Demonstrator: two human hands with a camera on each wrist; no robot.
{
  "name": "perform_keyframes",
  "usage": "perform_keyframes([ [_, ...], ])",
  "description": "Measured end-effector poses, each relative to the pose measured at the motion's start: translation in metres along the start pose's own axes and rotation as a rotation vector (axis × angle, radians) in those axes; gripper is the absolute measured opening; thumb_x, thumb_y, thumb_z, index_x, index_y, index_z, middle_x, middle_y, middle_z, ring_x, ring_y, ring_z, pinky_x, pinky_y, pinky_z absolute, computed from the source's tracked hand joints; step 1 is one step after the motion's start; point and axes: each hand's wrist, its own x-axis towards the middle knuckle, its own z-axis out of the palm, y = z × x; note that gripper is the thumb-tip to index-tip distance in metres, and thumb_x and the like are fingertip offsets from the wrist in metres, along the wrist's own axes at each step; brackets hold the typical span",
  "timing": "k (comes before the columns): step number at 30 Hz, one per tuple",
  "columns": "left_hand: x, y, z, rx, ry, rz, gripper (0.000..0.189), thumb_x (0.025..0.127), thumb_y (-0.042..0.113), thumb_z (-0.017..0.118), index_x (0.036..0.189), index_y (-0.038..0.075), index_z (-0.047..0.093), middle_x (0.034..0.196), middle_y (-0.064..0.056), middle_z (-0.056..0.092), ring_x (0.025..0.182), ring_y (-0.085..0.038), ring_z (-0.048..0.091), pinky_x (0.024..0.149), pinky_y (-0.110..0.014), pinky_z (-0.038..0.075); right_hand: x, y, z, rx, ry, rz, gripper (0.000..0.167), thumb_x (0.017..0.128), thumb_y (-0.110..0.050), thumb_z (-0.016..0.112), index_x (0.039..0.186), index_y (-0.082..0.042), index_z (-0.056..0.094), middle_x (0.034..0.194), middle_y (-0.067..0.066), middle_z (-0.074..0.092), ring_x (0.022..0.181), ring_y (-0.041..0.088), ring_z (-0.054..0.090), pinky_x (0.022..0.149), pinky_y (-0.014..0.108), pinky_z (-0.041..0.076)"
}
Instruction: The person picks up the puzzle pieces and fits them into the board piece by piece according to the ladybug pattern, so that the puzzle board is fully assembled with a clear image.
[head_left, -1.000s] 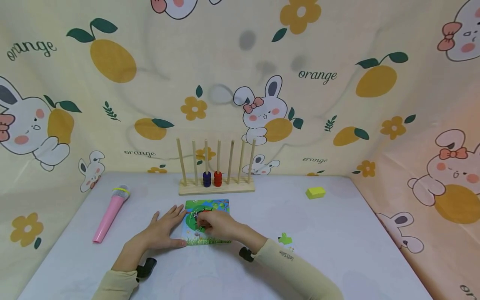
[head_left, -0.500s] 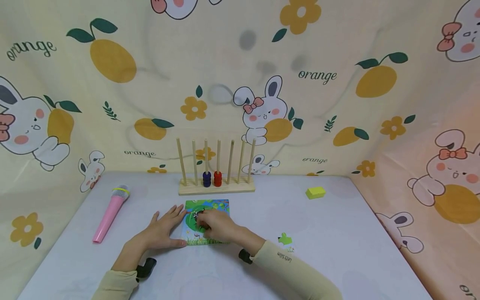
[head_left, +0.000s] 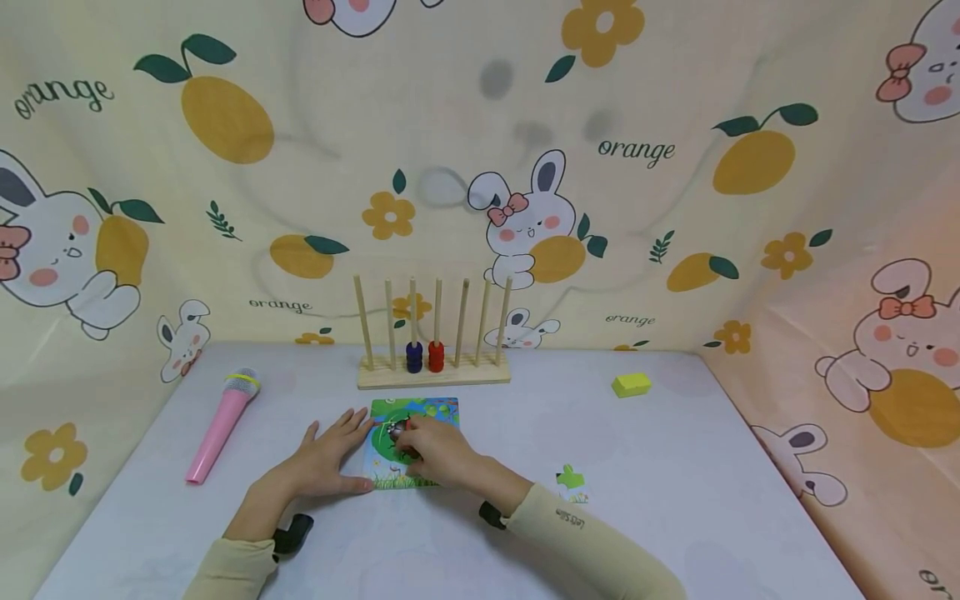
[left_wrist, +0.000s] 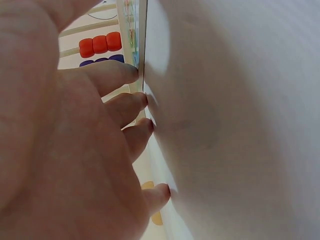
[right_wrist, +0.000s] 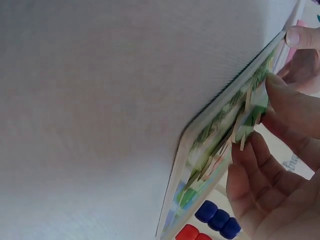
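Note:
A square jigsaw puzzle [head_left: 382, 473] with a beetle on a green leaf and a grass border lies on the table in front of me. My left hand [head_left: 324, 460] rests along its left edge, fingers spread; in the left wrist view the fingertips [left_wrist: 131, 74] touch the table and the puzzle's side. Over the middle of the puzzle, my right hand [head_left: 442, 452] pinches a green puzzle piece [right_wrist: 246, 124] between thumb and fingers. That piece stands tilted above the board in the right wrist view. Part of the picture is hidden under the right hand.
A loose puzzle piece [head_left: 571, 479] lies right of the puzzle. Behind stands a wooden peg abacus [head_left: 433, 380] with blue and red beads. A pink microphone [head_left: 217, 437] lies at the left, a yellow block [head_left: 631, 385] at the back right. A patterned cloth hangs behind the table.
The right hand's fingers have shifted slightly to the right, so more of the beetle picture shows. My left hand stays in place.

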Motion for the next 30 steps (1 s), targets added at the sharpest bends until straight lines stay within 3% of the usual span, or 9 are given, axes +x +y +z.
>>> perform_keyframes([
  [11,-0.0001,-0.0004,0.0000,-0.008,0.007,0.007,0.102,0.078,0.056,0.078,0.154,0.003,0.035,0.162,-0.021,0.024,0.149,-0.044,0.015,0.106,-0.079,0.002,0.0004,-0.0027,0.0002,-0.029,0.006,0.004,0.027,0.078,-0.021,0.087,0.101,-0.015,0.076,0.092,-0.007,0.060,0.085,0.006,0.053,0.070,0.017,0.041],
  [30,-0.0006,0.0005,0.0001,-0.006,0.006,0.001,0.102,0.079,0.055,0.078,0.154,0.003,0.034,0.162,-0.021,0.024,0.149,-0.044,0.015,0.106,-0.079,0.002,-0.0005,-0.0033,-0.0009,-0.034,-0.006,0.015,0.029,0.077,-0.023,0.088,0.103,-0.016,0.077,0.101,-0.005,0.064,0.092,0.007,0.057,0.079,0.021,0.046],
])
